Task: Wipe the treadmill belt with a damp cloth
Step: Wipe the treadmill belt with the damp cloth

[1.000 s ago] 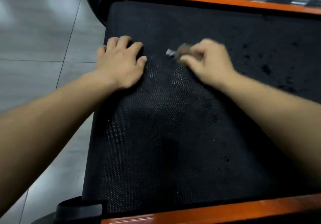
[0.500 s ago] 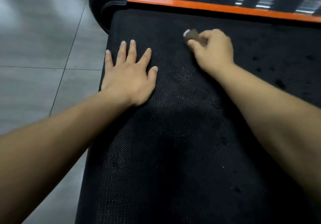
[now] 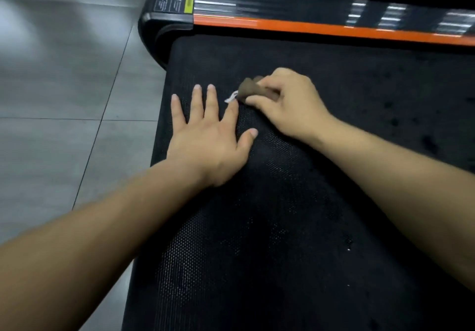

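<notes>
Gripping a crumpled brown cloth (image 3: pixel 253 89), the right hand (image 3: pixel 288 104) has slid back beside the left hand (image 3: pixel 208 138), still splayed flat on the dimpled black treadmill belt (image 3: pixel 282 228).

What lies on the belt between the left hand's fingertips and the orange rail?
Nothing. In the head view, only bare black belt separates the left hand from the orange rail.

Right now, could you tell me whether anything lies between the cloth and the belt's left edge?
Yes: the left hand lies flat on the belt just left of the cloth, which the right hand grips.
</notes>
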`<state>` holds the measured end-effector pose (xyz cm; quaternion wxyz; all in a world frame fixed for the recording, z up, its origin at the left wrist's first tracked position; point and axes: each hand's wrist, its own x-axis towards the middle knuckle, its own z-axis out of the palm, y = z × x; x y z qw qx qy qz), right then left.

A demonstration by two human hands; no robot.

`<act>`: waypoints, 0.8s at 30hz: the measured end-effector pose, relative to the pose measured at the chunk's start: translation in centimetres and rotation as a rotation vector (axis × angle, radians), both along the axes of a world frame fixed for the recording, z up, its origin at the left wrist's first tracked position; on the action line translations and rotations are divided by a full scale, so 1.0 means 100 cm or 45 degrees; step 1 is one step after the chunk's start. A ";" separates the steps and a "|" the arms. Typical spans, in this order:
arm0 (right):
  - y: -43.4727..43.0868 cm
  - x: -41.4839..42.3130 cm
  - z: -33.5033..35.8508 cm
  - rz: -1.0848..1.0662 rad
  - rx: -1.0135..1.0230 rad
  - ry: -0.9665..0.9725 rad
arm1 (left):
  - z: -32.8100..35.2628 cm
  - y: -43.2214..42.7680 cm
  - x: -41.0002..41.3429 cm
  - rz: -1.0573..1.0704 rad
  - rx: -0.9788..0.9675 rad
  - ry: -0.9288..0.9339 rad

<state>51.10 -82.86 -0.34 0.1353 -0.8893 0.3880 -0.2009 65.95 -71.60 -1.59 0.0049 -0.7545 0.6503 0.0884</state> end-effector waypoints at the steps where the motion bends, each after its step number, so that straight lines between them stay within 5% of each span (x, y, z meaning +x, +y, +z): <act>1: -0.009 0.000 0.003 0.001 -0.034 0.036 | 0.000 0.000 -0.002 0.012 -0.003 -0.006; 6: -0.099 -0.001 0.011 -0.656 -0.058 0.018 | -0.003 0.001 -0.004 0.000 -0.030 -0.032; 12: -0.051 0.031 0.000 -0.065 -0.130 0.092 | -0.004 0.001 -0.005 -0.003 -0.051 -0.049; 16: -0.114 0.031 0.010 -0.546 -0.067 0.044 | -0.005 0.001 -0.005 0.001 -0.067 -0.049; 21: -0.082 0.020 -0.004 -0.205 -0.118 0.070 | -0.006 0.000 -0.006 -0.006 -0.076 -0.057; 24: -0.111 -0.014 0.008 -0.465 -0.095 0.095 | -0.006 0.001 -0.005 -0.003 -0.081 -0.064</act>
